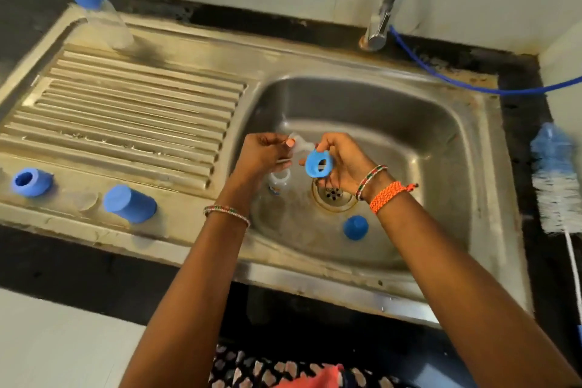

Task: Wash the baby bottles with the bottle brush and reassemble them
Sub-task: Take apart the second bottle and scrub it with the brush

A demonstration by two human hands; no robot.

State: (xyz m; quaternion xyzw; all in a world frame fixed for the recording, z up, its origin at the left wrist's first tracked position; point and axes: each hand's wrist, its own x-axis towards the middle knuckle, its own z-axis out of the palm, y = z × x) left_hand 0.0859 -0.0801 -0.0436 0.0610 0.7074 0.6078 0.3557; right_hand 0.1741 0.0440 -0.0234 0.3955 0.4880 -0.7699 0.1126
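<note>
Over the steel sink basin (425, 142), my left hand (261, 154) pinches a clear silicone teat (299, 145). My right hand (343, 164) grips a blue screw ring (318, 164) right beside the teat. A clear bottle body (278, 181) lies in the basin below my left hand. Near the drain (333, 194) sits a blue cap (355, 227). On the drainboard stand a blue ring (31, 182), a blue cap (129, 203) and, at the back, an assembled bottle with a blue cap (91, 0). The bottle brush (556, 179) lies on the counter to the right.
The tap (385, 6) rises behind the basin, with a blue hose (456, 83) running right from its base. The ribbed drainboard (132, 110) spreads to the left. Black counter surrounds the sink, and a wall stands behind it.
</note>
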